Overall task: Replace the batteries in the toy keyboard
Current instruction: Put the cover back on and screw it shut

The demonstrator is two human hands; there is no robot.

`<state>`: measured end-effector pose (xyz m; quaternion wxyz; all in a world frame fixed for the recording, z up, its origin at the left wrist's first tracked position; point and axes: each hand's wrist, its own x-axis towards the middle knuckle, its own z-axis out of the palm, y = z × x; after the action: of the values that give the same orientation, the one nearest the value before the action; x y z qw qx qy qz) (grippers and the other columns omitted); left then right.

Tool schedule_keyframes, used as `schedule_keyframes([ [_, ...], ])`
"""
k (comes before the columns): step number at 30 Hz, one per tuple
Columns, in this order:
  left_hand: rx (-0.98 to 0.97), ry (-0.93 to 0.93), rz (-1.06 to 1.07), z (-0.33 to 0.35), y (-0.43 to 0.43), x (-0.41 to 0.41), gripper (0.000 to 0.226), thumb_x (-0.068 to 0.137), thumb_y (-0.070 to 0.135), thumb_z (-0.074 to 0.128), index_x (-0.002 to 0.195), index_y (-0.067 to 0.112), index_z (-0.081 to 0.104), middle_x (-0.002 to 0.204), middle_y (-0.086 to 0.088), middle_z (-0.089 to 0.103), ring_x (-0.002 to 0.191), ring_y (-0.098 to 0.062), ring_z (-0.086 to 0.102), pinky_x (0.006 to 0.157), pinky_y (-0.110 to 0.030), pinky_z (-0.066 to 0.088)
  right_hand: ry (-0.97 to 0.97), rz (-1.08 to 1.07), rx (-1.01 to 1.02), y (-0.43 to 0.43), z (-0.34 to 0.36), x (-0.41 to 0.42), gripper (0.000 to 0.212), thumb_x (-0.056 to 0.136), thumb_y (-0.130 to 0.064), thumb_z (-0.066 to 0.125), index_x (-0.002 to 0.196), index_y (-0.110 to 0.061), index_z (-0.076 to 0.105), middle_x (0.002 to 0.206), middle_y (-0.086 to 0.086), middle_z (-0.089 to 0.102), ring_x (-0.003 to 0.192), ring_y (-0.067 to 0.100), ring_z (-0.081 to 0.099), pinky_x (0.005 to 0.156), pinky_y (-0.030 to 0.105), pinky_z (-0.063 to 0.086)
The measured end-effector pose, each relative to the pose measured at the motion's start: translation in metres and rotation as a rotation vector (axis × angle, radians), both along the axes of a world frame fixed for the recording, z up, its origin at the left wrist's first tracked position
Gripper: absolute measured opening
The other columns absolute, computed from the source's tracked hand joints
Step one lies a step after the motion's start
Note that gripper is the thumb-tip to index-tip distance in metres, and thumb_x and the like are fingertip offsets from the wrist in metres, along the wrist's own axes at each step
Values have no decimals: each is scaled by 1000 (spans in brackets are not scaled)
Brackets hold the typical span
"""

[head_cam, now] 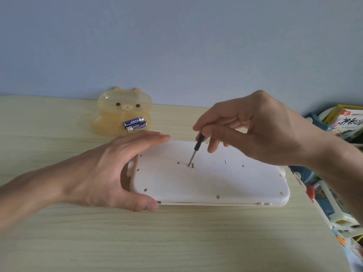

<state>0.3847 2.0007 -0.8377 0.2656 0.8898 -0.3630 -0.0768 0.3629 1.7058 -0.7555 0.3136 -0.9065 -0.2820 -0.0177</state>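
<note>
The white toy keyboard (pixel 206 185) lies face down on the pale wooden table. My left hand (pixel 102 169) grips its left end, thumb on the near edge and fingers over the far edge. My right hand (pixel 253 128) pinches a small black-handled screwdriver (pixel 195 151), tilted, with its tip in the screw hole of the battery cover (pixel 213 166). Two blue batteries (pixel 135 124) lie side by side behind the keyboard, at the foot of a bear-shaped case.
A translucent yellow bear-shaped case (pixel 123 111) stands at the back against the blue wall. Past the table's right edge (pixel 306 197) lie colourful boxes and toys (pixel 337 203), with a printed box (pixel 347 122) further back.
</note>
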Motion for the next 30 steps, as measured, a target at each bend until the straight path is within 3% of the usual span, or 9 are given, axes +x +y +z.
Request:
schedule_keyframes([
  [3, -10, -6, -7, 1, 0, -1, 119, 55, 88, 76, 156, 59, 20, 157, 49, 17, 149, 20, 13, 112, -13, 24, -31, -81, 14, 9, -1, -1, 21, 94, -30, 72, 81, -14, 77, 69, -6, 78, 60, 9, 76, 57, 18, 56],
  [7, -17, 2, -5, 2, -1, -1, 119, 54, 86, 77, 155, 58, 21, 155, 50, 18, 147, 21, 15, 109, -9, 26, -180, -183, -33, 22, -11, 0, 40, 92, -38, 74, 63, -13, 61, 49, -3, 58, 46, 15, 50, 47, 33, 46],
  [12, -15, 2, -11, 3, -1, -2, 119, 54, 90, 73, 156, 57, 21, 154, 51, 17, 148, 21, 14, 109, -11, 27, -73, -163, 51, 25, -16, -3, 19, 91, -17, 74, 77, -13, 63, 46, -12, 57, 42, 10, 48, 52, 7, 38],
  [16, -16, 9, -14, 3, -2, -2, 120, 54, 90, 73, 156, 55, 21, 154, 50, 19, 148, 19, 16, 110, -14, 28, 114, -101, 77, 17, -8, -7, 13, 91, -30, 77, 84, -20, 74, 65, -7, 76, 53, 7, 70, 56, 19, 51],
  [20, -14, 9, -11, 3, -2, -2, 118, 53, 88, 73, 155, 58, 21, 154, 52, 17, 147, 22, 13, 107, -8, 27, 210, -55, 80, 11, 1, -10, 11, 97, -17, 69, 91, -15, 78, 76, -3, 81, 68, 13, 80, 61, 25, 58],
  [23, -10, 10, -11, 2, -2, -2, 118, 54, 88, 74, 155, 58, 21, 155, 51, 15, 147, 23, 11, 108, -10, 27, 139, -113, 27, 12, 3, -9, 19, 94, -21, 74, 77, -13, 74, 65, -5, 77, 53, 9, 73, 51, 18, 52],
  [26, -3, 8, -7, 1, -2, -2, 119, 54, 85, 76, 156, 57, 21, 156, 51, 14, 147, 23, 10, 109, -10, 25, -111, -201, -121, 19, -8, -4, 39, 90, -33, 68, 60, -13, 56, 49, -3, 59, 44, 14, 49, 46, 33, 49],
  [28, -12, 6, -13, 1, -2, -2, 118, 55, 83, 78, 156, 57, 23, 155, 51, 15, 146, 24, 12, 107, -4, 23, -208, -199, -180, 22, -12, -2, 31, 89, -30, 63, 64, -14, 56, 51, 0, 57, 49, 18, 45, 50, 38, 49],
  [30, -20, 2, -20, 1, -2, -2, 117, 55, 85, 77, 155, 57, 22, 155, 51, 16, 147, 23, 13, 106, -2, 23, -165, -147, -165, 21, -13, -1, 12, 91, -20, 66, 80, -17, 65, 59, -1, 67, 54, 16, 55, 55, 26, 47],
])
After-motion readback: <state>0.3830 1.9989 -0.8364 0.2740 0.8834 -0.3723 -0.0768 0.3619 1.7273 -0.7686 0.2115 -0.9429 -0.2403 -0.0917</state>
